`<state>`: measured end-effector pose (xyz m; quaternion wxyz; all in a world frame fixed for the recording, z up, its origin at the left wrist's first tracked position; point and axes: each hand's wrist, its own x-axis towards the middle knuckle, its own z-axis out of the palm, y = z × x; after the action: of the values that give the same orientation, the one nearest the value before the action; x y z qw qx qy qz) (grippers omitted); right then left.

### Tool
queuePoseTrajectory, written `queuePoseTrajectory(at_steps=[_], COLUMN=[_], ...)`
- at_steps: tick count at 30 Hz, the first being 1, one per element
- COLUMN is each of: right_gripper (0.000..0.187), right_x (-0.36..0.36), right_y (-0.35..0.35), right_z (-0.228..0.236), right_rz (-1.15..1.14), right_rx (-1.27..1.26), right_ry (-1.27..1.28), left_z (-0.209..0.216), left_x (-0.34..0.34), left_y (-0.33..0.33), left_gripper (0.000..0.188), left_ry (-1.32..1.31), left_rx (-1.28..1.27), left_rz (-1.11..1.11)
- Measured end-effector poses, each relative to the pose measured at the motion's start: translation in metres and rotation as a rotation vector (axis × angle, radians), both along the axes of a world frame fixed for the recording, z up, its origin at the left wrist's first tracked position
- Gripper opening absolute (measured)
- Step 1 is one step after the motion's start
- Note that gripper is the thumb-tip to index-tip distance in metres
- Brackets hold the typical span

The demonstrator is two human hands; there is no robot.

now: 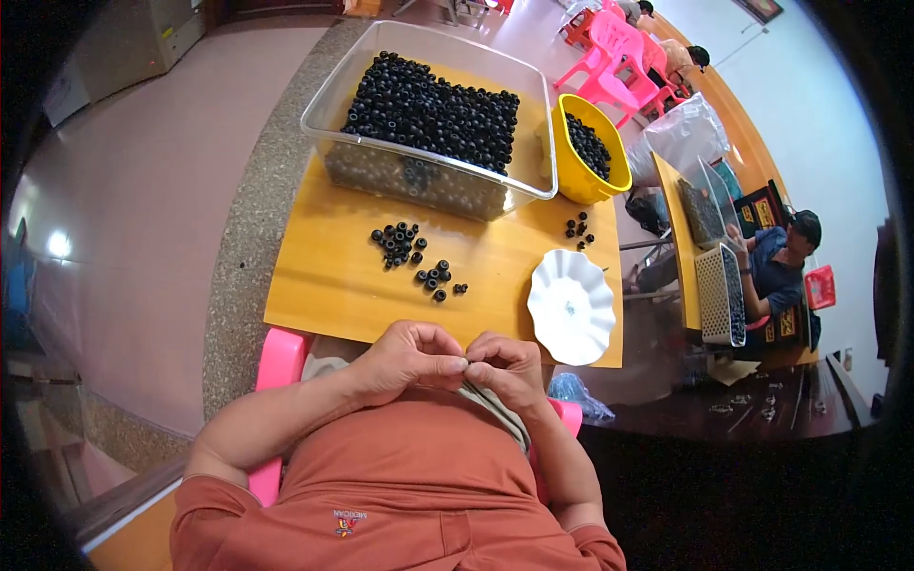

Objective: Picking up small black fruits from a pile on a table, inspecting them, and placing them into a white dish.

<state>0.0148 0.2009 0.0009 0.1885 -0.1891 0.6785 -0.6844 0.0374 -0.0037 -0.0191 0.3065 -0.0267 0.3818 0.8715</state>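
Note:
My left hand (411, 360) and my right hand (506, 369) meet at the near edge of the wooden table (324, 276), just above my lap. Both are closed in a pinch, thumb tips nearly touching. Something small and dark shows between the fingertips, too hidden to name. Beyond my hands, small loose groups of black, hollow, bead-like parts (398, 244) lie on the tabletop. To the right of my right hand is a white dish with a wavy rim (571, 347), a small pale mark at its middle.
A clear plastic bin (333, 128) heaped with black parts stands at the table's far side. Beside it is a yellow tub (621, 181) of similar parts. Pink chairs (617, 48) stand farther off. At right, another person (776, 271) sits by a perforated white basket (714, 295).

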Motion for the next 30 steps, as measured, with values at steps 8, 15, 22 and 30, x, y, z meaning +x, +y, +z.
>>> queuePoseTrajectory(at_steps=[8,15,22,30], right_gripper=[0.014,0.013,0.011,0.008], right_x=[-0.002,-0.001,0.006,0.004], right_y=[0.001,-0.003,-0.007,-0.001], right_z=[-0.009,0.001,0.004,-0.003], right_rz=[-0.021,0.015,-0.082,-0.079], right_rx=[0.016,0.131,0.181,0.03], right_ry=[0.335,0.591,0.494,0.121], left_z=[-0.001,-0.004,-0.002,-0.003], left_x=[-0.002,-0.002,0.0,0.0], left_y=[-0.002,-0.003,-0.001,0.001], left_gripper=[0.016,0.016,0.012,0.02], left_ry=[-0.011,-0.047,-0.097,0.014], left_rx=[0.05,0.083,0.092,0.039], left_rz=[-0.06,-0.061,0.013,0.021])
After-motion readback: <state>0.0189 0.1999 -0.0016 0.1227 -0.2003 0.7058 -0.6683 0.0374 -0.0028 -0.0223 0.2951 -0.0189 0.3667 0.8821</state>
